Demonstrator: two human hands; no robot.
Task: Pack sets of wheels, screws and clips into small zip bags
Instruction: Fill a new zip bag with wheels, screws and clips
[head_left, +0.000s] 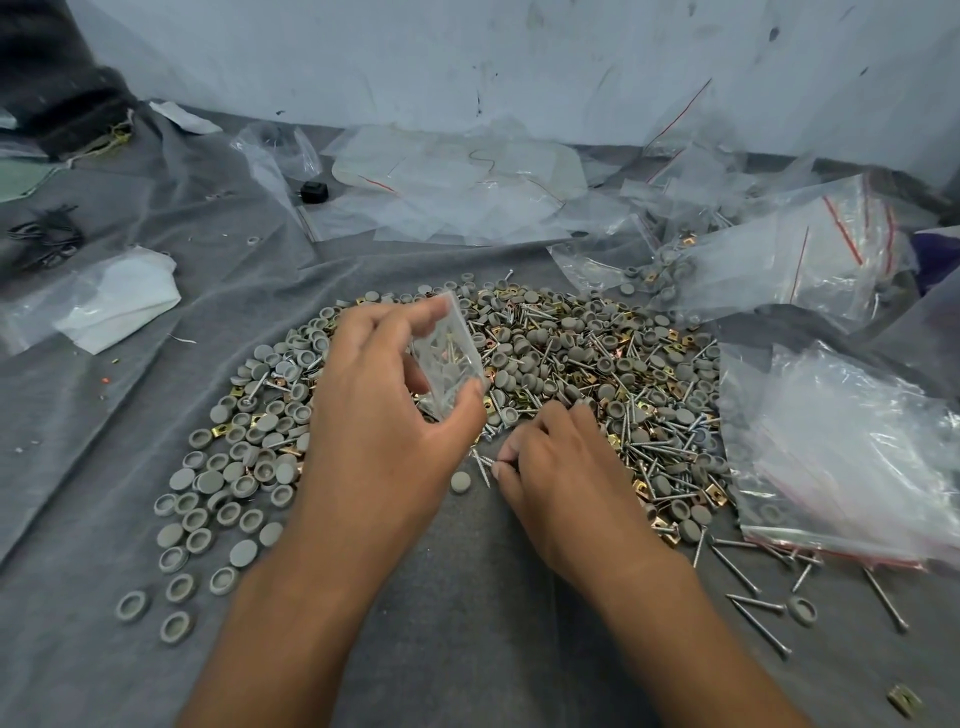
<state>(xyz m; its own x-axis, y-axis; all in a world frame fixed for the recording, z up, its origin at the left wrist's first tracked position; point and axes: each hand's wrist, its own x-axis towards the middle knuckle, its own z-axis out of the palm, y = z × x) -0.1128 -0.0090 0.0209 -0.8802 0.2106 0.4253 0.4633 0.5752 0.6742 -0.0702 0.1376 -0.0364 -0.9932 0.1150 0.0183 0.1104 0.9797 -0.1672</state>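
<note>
Zip bag (451, 358) pinched in left hand (382, 415) fingers

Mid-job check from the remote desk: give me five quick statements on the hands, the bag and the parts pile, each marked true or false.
1. The left hand holds a small zip bag above the pile. True.
2. That bag is empty. False: screws and grey wheels show through it.
3. The right hand pinches screws at the pile's near edge. True.
4. The parts lie in a metal tray. False: they lie on grey cloth.
5. A stack of zip bags lies right of the pile. True.
</note>
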